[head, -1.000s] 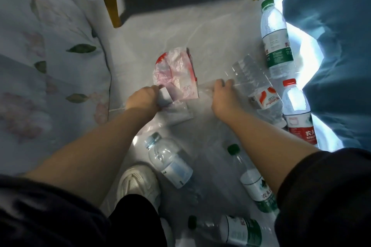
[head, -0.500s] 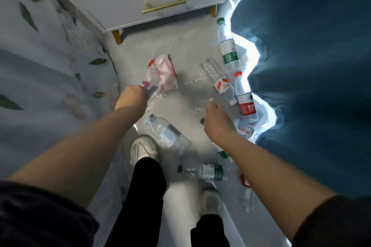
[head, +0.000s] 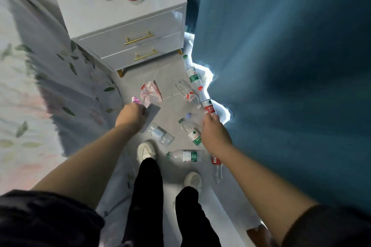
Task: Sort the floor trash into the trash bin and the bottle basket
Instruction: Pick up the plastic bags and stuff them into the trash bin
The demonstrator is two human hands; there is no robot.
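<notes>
"What stage had it reached, from where you stood?"

"Gathering, I'd say. Beside the bed (head: 40, 106) the left grip (head: 131, 115) was curled round a bunch of wrappers (head: 152, 109), a flat grey piece and a scrap of pink among them, held clear of the floor (head: 170, 106). Just beyond it a red-and-white bag (head: 150, 91) lay on the tiles."

"And the bottles?"

"All down on the floor. There was a clear bottle (head: 160, 133) by the left shoe (head: 146, 150), a green-labelled bottle (head: 193, 135) in the middle, and a red-labelled bottle (head: 206, 103) along the curtain (head: 281, 86)."

"The right grip (head: 215, 132)?"

"Low over that cluster with its fingers curled, close to something clear and blurred. I couldn't tell whether it pinched that."

"So what came next, in your view?"

"Neither the trash bin nor the bottle basket was in sight. I judged the wrappers wanted carrying to the bin with a firm hold so no loose bits dropped. After that, the bottles would go to the basket."
</notes>
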